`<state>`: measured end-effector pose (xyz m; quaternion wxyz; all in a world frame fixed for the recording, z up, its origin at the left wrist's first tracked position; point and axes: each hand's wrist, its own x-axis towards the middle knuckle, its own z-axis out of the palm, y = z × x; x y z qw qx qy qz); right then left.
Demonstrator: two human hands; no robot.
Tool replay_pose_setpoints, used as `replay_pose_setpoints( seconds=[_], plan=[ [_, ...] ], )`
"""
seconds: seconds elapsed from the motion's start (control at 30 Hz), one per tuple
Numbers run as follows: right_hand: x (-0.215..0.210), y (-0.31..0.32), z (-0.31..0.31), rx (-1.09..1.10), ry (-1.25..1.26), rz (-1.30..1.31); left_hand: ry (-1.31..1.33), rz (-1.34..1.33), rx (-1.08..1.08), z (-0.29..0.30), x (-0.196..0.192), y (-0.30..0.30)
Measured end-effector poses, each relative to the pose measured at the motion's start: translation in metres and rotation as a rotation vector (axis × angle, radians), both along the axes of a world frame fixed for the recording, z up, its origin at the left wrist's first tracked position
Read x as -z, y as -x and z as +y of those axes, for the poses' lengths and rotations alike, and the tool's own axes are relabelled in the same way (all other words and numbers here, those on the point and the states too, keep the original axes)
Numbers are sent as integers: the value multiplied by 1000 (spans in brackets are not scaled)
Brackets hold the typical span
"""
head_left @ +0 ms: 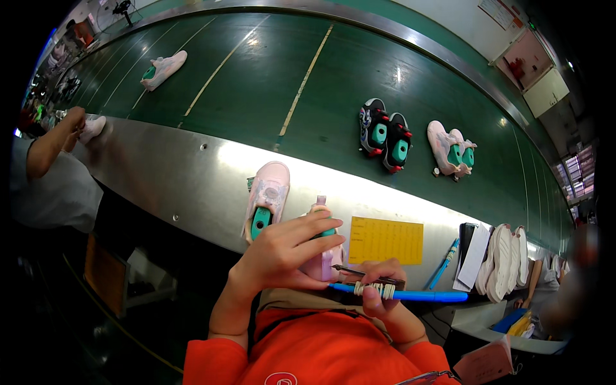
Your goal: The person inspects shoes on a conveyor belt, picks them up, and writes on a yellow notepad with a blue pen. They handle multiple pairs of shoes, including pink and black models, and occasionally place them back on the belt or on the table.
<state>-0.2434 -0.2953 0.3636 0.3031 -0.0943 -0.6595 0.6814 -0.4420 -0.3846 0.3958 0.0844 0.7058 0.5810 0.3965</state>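
My left hand [285, 247] is wrapped around a pale pink shoe [327, 264] with a green last inside, holding it at the near edge of the metal bench. My right hand [380, 274] grips a blue pen [439, 296] bound with pale rubber bands. The same hand also pinches a slim dark pointed tool [350, 271], whose tip is at the lilac heel of the shoe. Left of my hands, a second pink shoe [272, 184] with a green last stands on the bench, toe pointing away. Just beyond my right hand lies a yellow printed card [387, 241].
A green conveyor belt [244, 83] carries black shoes [385, 136], a pink pair [451, 149] and a single pink shoe [164, 69]. On the bench's right lie another blue pen [443, 265] and several white soles [502, 262]. A co-worker's arm [54, 144] handles a shoe at the left.
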Motion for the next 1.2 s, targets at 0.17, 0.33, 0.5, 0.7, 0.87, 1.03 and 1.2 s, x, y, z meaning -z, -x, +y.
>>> replay_pose_setpoints(
  seconds=[0.17, 0.33, 0.5, 0.7, 0.87, 1.03, 1.2],
  plan=[
    [3, 5, -3, -13, -20, 69, 17, 3, 5, -1, 0, 2],
    [2, 5, -3, -3, -80, 43, 32, 16, 19, -1, -2, 3],
    [-2, 9, -2, -7, -46, 57, 31, 23, 34, -2, -3, 5],
    [-11, 8, -1, 16, -125, -16, 45, 22, 21, -2, -7, 6],
    [-16, 13, -4, 41, -74, 30, 45, 9, 27, -3, -10, 8],
    [-18, 13, -5, 39, -90, -7, 48, 0, 24, -4, -12, 10],
    [-36, 22, 0, -39, -438, -54, 48, 10, 16, -6, -14, 13]
  ],
)
